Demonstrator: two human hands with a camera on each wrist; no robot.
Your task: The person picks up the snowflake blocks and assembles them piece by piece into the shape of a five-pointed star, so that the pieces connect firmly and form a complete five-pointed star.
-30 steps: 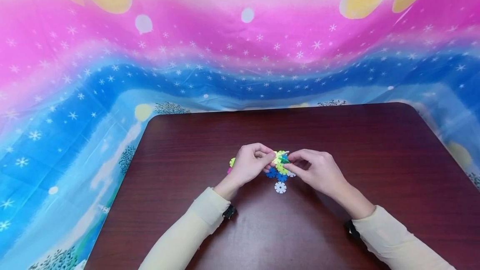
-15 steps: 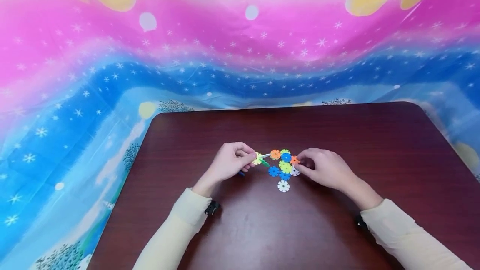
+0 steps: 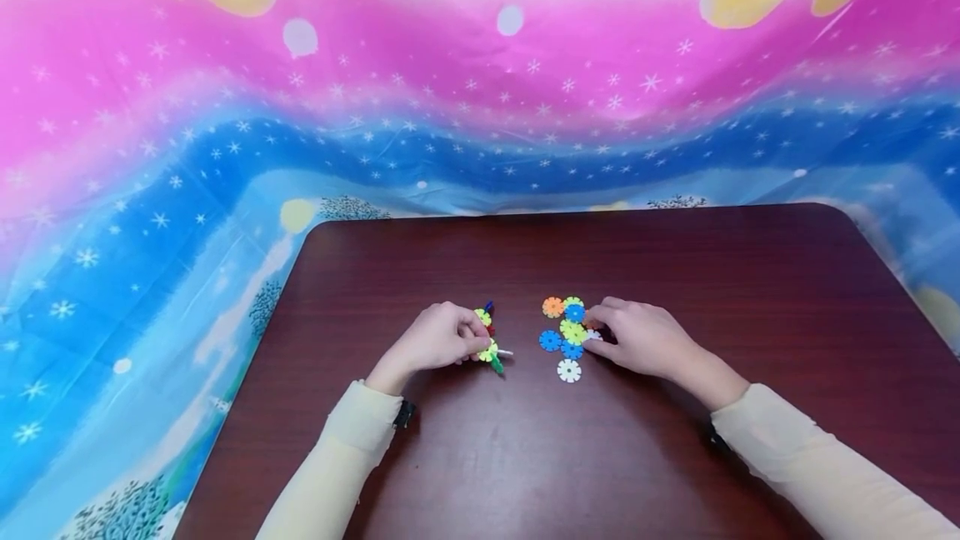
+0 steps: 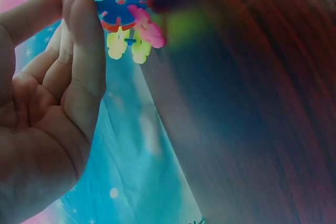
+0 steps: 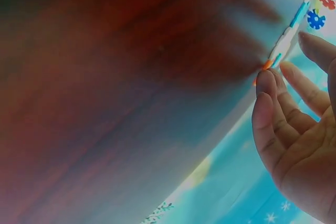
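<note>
My left hand (image 3: pixel 442 338) pinches a built cluster of slotted snowflake discs (image 3: pixel 483 318) just above the table. Yellow, green, white, red and dark blue pieces show on it in the head view. A blue disc (image 4: pixel 116 4) and a pink disc (image 4: pixel 149 27) of it appear in the left wrist view. Beside the flat loose discs (image 3: pixel 573 332) is my right hand (image 3: pixel 645 336), its fingers slightly bent. Its fingertips touch an orange disc (image 5: pixel 267 65) at the right side of the group; the thumb stands apart, near a white disc (image 3: pixel 594 335).
Loose discs lie close together on the dark wooden table (image 3: pixel 480 473): a white disc (image 3: pixel 568 371) nearest me, blue discs (image 3: pixel 551 341) in the middle, another orange disc (image 3: pixel 552 307) at the back. A patterned cloth (image 3: pixel 465 107) hangs behind the table.
My left hand has carried the disc cluster leftward, away from the loose discs, and turned it. My right hand has let go of the cluster and come down beside the loose discs.
</note>
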